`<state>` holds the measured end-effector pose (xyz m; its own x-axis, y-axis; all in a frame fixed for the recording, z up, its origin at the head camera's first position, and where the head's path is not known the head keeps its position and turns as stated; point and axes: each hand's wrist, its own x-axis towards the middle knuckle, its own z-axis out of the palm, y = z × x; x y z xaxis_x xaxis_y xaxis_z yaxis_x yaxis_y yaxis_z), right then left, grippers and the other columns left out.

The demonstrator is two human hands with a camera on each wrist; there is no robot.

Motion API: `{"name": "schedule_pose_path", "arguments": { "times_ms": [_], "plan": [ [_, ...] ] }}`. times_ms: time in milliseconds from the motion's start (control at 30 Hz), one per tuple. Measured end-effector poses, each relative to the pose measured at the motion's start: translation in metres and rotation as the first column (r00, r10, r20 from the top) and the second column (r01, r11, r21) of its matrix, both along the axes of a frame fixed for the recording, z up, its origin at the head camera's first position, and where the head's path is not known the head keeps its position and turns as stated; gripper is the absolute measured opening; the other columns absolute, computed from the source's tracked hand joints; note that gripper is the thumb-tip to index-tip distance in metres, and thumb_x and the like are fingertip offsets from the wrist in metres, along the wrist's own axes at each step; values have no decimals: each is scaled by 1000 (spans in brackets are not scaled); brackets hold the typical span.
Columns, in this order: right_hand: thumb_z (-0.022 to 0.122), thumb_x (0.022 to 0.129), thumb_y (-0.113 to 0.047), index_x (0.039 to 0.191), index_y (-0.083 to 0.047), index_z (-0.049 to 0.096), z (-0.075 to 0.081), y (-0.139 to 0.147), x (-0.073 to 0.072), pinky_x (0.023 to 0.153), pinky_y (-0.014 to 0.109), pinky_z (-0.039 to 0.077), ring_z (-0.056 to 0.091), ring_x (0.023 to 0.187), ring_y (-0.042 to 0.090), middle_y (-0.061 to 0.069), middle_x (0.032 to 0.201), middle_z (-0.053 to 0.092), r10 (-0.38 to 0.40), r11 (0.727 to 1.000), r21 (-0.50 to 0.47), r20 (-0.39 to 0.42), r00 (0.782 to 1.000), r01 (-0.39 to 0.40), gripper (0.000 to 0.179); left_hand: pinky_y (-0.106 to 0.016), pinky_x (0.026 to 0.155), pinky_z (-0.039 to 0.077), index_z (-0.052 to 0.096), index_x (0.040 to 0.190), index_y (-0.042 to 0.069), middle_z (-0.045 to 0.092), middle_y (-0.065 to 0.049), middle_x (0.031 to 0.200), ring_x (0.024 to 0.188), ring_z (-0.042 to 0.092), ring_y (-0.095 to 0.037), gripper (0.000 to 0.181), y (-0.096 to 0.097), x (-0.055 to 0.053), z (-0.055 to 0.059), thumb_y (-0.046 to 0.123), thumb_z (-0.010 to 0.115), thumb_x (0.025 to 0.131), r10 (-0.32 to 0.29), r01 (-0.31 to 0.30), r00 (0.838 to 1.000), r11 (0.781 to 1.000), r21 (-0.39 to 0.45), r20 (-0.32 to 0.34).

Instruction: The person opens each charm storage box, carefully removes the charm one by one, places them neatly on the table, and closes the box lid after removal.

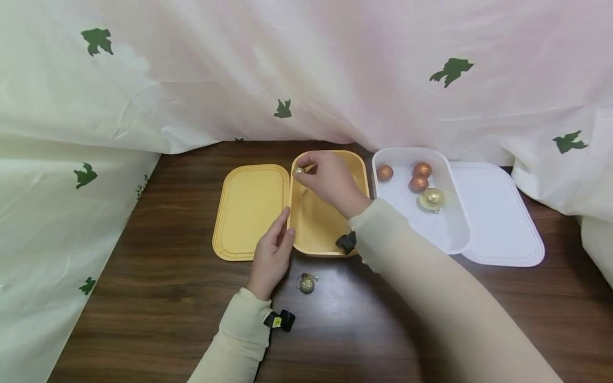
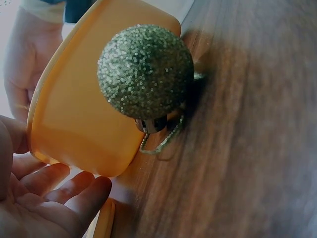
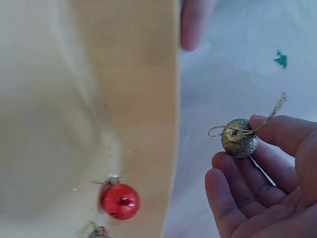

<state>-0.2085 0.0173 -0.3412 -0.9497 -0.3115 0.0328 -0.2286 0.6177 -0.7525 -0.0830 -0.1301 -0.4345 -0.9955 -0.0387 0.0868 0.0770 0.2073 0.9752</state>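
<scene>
My right hand is over the far left part of a yellow plastic box. Its thumb and fingers pinch a small gold glitter bauble with a loop of gold cord. At the box's left wall, my left hand has its fingers extended, fingertips right at the rim. A greenish-gold glitter bauble lies on the table in front of the box; it looms large in the left wrist view. Inside the yellow box, the right wrist view shows a red bauble and part of another small ornament.
A yellow lid lies left of the yellow box. To its right stands a white box with several copper balls and a gold bauble. A white lid lies beyond it. Cloth hangs behind.
</scene>
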Motion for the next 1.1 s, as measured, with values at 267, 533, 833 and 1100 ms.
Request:
{"name": "schedule_pose_path", "arguments": {
  "times_ms": [267,533,833,1100],
  "plan": [
    [77,89,-16,108,-9,75,14,10,31,82,28,56,69,89,13,0,106,73,65,986,-147,-111,992,-81,20,-29,115,34,43,151,7,41,-5,156,143,38,-18,48,-1,-1,-3,10,52,105,-2,2,1000,1000,-1,-2],
    [81,86,-12,110,-7,74,18,27,68,87,29,58,70,93,14,1,105,72,86,969,-220,-129,988,-113,26,-31,115,34,43,151,6,41,-5,156,143,38,-19,48,-2,-1,-3,10,52,105,2,-2,1000,1000,-11,-4],
    [82,83,-6,109,-5,75,6,44,98,87,28,58,71,95,16,2,105,73,86,947,-295,-156,984,-129,27,-28,115,35,44,151,7,41,-5,155,142,39,-18,47,-1,0,-2,11,52,105,8,-8,1000,1000,-26,-1],
    [81,83,-2,108,-5,75,-12,57,123,81,28,60,71,88,14,4,104,73,103,928,-342,-145,984,-147,25,-29,115,34,44,151,8,42,-4,155,142,39,-17,48,-1,0,-1,11,54,104,21,-21,1000,999,-38,-3]
  ]
}}
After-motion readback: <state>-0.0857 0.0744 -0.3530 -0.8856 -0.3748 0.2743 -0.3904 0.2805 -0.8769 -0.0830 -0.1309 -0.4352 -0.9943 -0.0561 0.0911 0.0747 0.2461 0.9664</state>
